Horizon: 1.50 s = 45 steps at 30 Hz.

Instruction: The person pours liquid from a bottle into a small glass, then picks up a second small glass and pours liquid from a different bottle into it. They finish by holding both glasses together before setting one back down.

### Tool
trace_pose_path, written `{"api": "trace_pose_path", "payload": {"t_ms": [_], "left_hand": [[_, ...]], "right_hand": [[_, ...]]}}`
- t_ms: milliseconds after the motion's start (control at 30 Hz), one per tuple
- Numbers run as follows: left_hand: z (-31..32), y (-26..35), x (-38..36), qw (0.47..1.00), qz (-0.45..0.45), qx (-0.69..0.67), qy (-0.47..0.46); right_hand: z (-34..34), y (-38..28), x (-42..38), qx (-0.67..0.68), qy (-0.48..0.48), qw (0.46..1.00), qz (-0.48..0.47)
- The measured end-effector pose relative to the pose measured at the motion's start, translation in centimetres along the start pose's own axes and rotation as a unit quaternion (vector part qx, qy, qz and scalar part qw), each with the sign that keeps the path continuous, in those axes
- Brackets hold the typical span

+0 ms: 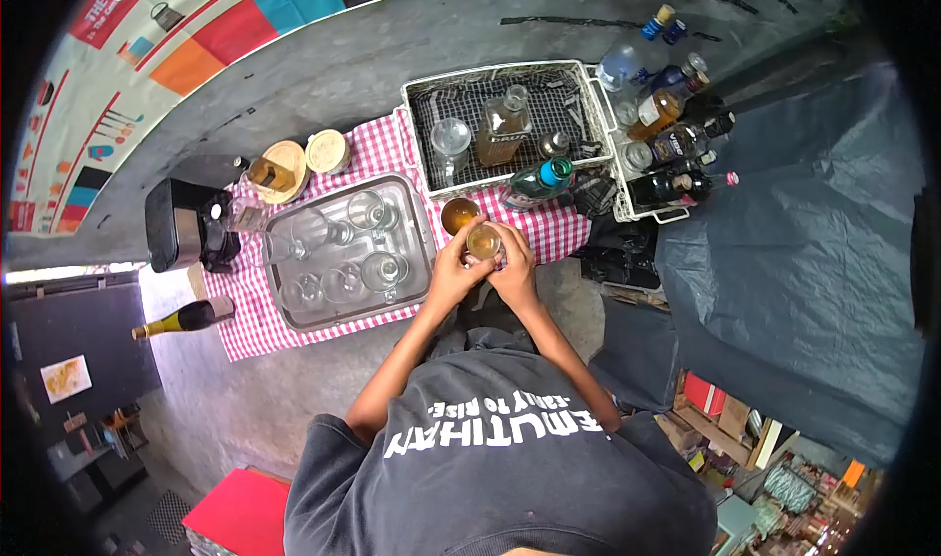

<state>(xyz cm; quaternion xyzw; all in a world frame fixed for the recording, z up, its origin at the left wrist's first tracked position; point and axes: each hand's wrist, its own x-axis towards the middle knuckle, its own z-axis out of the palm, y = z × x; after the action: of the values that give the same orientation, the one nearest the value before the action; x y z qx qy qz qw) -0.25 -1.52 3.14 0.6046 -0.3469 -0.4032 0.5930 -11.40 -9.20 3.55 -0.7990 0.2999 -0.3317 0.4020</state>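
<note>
Between my two hands is a small glass with pale amber liquid in it, seen from above near the table's front edge. My left hand has its fingers curled round the left side of the glass. From the right, my right hand wraps the other side, its thumb close to the left one. Just behind, a second glass of darker amber liquid stands on the checked cloth. A green bottle with a blue cap leans beside it, to the right.
At left, a metal tray holds several empty glasses. A white wire basket at the back holds a glass and a bottle. More bottles crowd a rack at right. A dark bottle lies by the table's left edge.
</note>
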Motion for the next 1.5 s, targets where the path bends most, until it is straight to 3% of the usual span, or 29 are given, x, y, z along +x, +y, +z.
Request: {"api": "trace_pose_path", "payload": {"t_ms": [300,500,700,833,1133,1233,1500], "left_hand": [[-0.1,-0.3,0.5,0.997,0.005,0.014,-0.072],[-1.4,0.8,0.0,0.987,0.071,0.124,-0.073],[-3.3,-1.8,-0.2,0.983,0.130,0.115,0.062],[-3.2,-4.3,0.2,0.961,0.102,0.214,0.145],[-2.1,-8.1,1.1,0.972,0.038,0.186,0.136],[-1.8,-9.7,1.8,0.977,0.050,0.125,0.162],[-1.3,-10.6,2.1,0.973,0.067,0.137,0.172]], "right_hand": [[-0.1,0.6,-1.2,0.004,0.051,0.998,0.028],[-0.5,0.5,-2.0,0.004,0.087,0.995,0.054],[-1.2,-0.3,-2.2,0.004,0.110,0.990,0.086],[-1.0,0.5,-2.8,0.013,0.116,0.990,0.076],[-1.2,0.6,-3.8,0.024,0.114,0.990,0.083],[-1.1,1.1,-4.4,0.017,0.110,0.989,0.098],[-1.2,0.5,-5.3,0.025,0.103,0.987,0.123]]}}
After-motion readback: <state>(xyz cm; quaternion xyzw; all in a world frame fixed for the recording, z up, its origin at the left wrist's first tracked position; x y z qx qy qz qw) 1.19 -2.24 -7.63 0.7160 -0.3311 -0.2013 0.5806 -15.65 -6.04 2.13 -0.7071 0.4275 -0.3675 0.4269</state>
